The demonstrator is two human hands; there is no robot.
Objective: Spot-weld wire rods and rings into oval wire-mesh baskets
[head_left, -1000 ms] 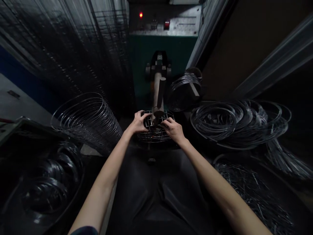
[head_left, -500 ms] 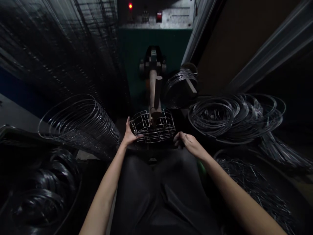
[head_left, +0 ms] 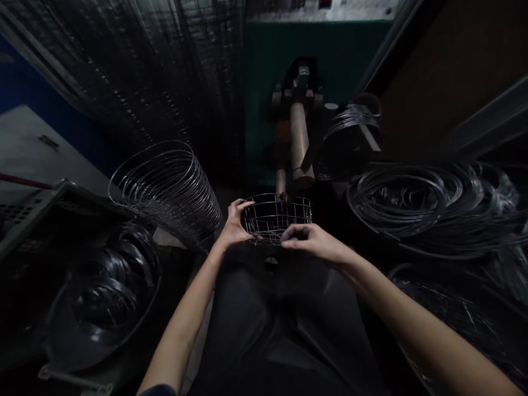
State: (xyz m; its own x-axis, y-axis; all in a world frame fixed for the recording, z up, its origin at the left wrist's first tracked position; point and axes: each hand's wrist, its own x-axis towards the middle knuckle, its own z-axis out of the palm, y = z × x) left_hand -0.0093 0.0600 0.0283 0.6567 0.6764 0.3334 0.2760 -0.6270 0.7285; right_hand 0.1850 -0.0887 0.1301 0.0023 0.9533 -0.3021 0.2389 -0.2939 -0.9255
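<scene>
A round wire basket point(head_left: 270, 212) with open mesh sides sits low in front of my lap, below the machine. My left hand point(head_left: 237, 224) grips its left side, thumb at the front and fingers around the rim. At the front right of the basket, my right hand point(head_left: 304, 237) has thumb and fingertips pinched together. Whatever lies in that pinch is too small to make out. Just behind the basket, the machine's thin lower rod point(head_left: 281, 180) reaches the far rim, and the thick upper cylinder point(head_left: 300, 144) hangs above.
A stack of large wire rings point(head_left: 169, 187) stands at left. Wire coils lie in a dark basin point(head_left: 101, 344) at lower left, beside a crate point(head_left: 45, 214). On the right are a tray of wire rings point(head_left: 396, 192), a basin of short wires point(head_left: 449, 313) and a hanging coil point(head_left: 350, 118).
The view has turned, shifting the machine right in the picture. My right hand has moved left from beside the basket to its front. The basket sits farther out from under the thick cylinder.
</scene>
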